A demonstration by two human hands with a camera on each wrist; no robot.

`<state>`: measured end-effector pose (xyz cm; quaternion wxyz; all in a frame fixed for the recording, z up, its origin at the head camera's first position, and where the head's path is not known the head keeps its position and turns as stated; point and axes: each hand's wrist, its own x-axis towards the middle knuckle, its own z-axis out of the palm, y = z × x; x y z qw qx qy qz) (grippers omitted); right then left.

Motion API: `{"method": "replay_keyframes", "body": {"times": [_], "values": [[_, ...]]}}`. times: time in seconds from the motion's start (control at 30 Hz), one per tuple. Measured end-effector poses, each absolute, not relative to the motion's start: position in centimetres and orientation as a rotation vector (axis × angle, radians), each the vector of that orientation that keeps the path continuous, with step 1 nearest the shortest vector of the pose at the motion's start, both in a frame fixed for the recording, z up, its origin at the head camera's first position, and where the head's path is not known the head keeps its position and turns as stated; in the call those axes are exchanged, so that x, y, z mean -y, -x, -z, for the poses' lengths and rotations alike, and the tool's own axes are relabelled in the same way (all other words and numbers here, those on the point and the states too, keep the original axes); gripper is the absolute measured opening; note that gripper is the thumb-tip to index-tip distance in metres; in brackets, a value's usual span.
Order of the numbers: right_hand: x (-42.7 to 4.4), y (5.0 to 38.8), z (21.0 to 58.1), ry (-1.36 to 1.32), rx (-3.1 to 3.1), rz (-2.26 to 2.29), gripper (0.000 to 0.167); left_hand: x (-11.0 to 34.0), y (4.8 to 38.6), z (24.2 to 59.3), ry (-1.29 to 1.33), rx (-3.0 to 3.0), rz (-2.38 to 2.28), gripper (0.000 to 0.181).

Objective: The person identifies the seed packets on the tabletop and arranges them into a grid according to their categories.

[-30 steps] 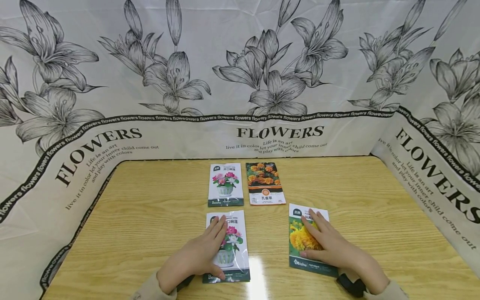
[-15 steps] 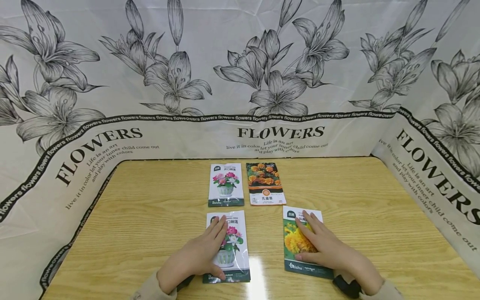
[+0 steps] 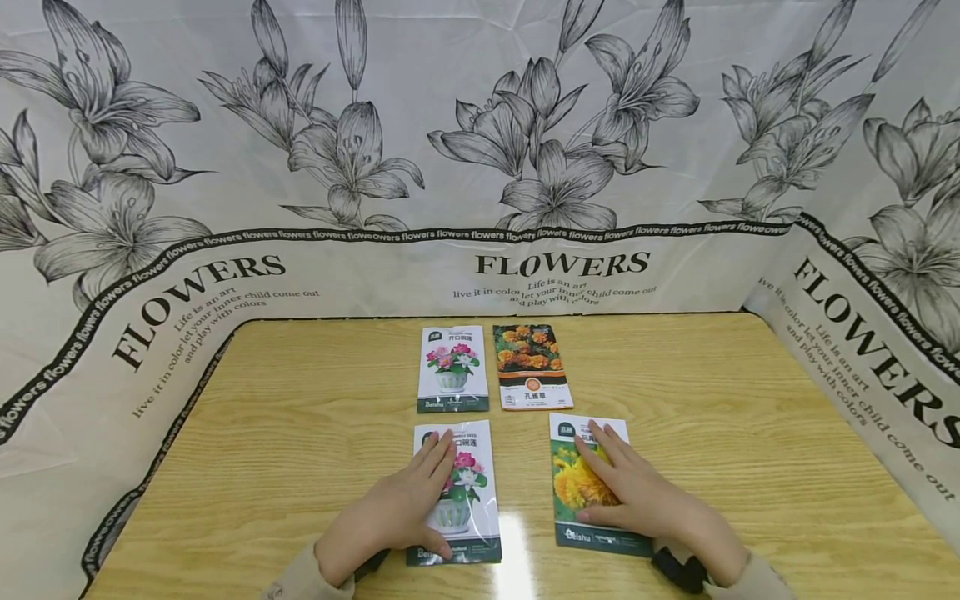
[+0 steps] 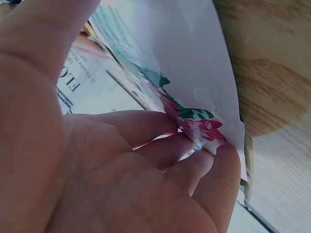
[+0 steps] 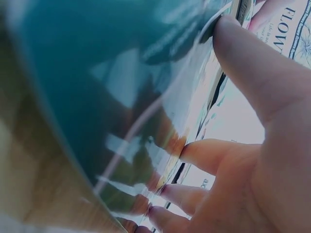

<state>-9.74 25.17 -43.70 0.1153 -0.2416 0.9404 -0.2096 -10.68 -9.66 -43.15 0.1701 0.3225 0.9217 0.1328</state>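
My left hand (image 3: pixel 401 504) rests on a white seed packet (image 3: pixel 480 446) printed with pink flowers in a pot, its fingers nearly straight across the left half. In the left wrist view the fingertips touch the glossy front of that packet (image 4: pixel 189 53). Flat on a seed packet with yellow flowers and a green base (image 3: pixel 570 479) lies my right hand (image 3: pixel 641 496), fingers extended, covering its right side. The right wrist view has the fingertips touching this packet's shiny surface (image 5: pixel 97 73). A gap of bare wood separates the two packets.
Behind them lie a second pink-flower seed packet (image 3: pixel 452 375) and an orange-flower seed packet (image 3: pixel 532 368), side by side. All are on a wood-grain table (image 3: pixel 300 417). A white cloth with flower drawings (image 3: pixel 397 275) walls the back and sides.
The right hand has slid the yellow-flower packet leftward across the table, narrowing the gap to the other front packet. The left hand and the remaining packets have stayed put.
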Motion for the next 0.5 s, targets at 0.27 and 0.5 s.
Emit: {"method": "replay_keyframes", "body": {"times": [0.27, 0.5], "values": [[-24.4, 9.9, 43.8, 0.732, -2.741, 0.586, 0.096, 9.7, 10.6, 43.0, -0.923, -2.624, -0.368, 0.124], [-23.9, 10.0, 43.8, 0.735, -2.727, 0.576, 0.097, 9.7, 10.6, 42.9, -0.921, -2.622, -0.365, 0.124]]}}
